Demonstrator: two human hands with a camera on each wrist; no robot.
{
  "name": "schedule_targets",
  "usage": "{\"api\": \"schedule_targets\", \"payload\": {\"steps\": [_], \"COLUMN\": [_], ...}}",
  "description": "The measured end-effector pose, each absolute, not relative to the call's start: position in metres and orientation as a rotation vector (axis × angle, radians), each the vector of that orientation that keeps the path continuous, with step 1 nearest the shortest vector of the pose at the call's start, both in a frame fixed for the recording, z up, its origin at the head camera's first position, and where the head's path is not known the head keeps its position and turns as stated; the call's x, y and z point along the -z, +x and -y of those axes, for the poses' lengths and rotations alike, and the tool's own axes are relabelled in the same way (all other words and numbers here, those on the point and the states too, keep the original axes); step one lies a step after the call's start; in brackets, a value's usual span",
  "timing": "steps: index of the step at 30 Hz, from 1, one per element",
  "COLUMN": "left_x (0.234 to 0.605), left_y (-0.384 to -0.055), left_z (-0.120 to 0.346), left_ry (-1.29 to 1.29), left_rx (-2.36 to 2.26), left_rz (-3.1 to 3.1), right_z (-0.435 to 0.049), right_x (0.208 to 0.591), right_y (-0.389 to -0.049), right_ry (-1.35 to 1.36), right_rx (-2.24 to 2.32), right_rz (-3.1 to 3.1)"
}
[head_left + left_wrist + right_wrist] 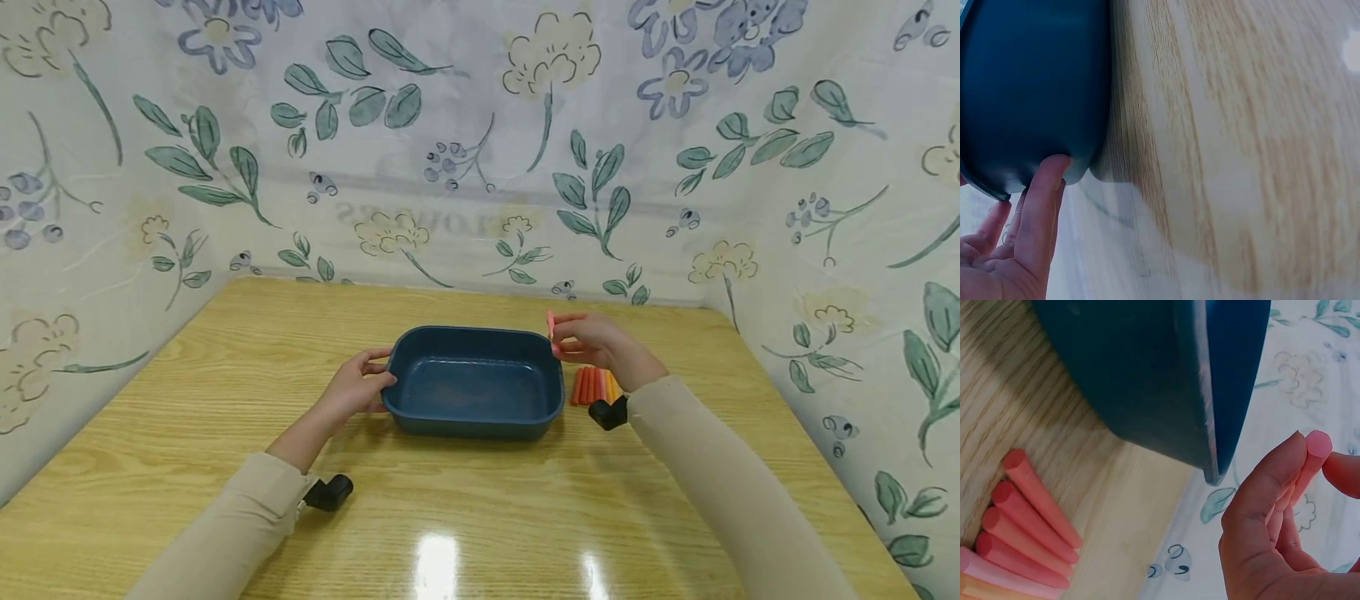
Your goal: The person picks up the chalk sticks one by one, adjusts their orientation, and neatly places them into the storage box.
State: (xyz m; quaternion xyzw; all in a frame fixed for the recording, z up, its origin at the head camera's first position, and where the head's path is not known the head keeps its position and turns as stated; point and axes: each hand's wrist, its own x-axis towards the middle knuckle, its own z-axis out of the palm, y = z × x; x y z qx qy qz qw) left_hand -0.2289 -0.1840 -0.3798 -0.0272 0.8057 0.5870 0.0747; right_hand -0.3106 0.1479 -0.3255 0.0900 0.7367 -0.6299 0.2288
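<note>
A deep blue rectangular dish (472, 428) stands on the table. My left hand (358, 383) holds its left end, with the thumb over the rim and the fingers along the outer wall. In the left wrist view, those fingers (1041, 212) touch the dish's wall (1035, 94). Between thumb and fingers, my right hand (600, 342) pinches a pink crayon (1319, 445) with a hexagonal end. It is upright at the dish's back right corner in the head view. Several crayons (588, 387) in red, pink, orange and yellow lie side by side on the table, right of the dish.
The wooden table (420, 508) runs back to a hanging cloth (465, 242) with a flower and leaf print, which also encloses both sides. Black camera mounts (328, 493) sit at both wrists.
</note>
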Motion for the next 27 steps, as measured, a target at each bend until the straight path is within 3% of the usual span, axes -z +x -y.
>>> {"api": "schedule_targets", "payload": {"steps": [27], "left_x": [0.379], "left_y": [-0.227], "left_z": [0.186], "left_ry": [-0.077], "left_rx": [-1.758], "left_rz": [-2.415], "right_z": [-0.112], "right_x": [0.324], "right_y": [-0.309], "right_ry": [0.265], "right_rx": [1.776], "right_rz": [-1.923]}}
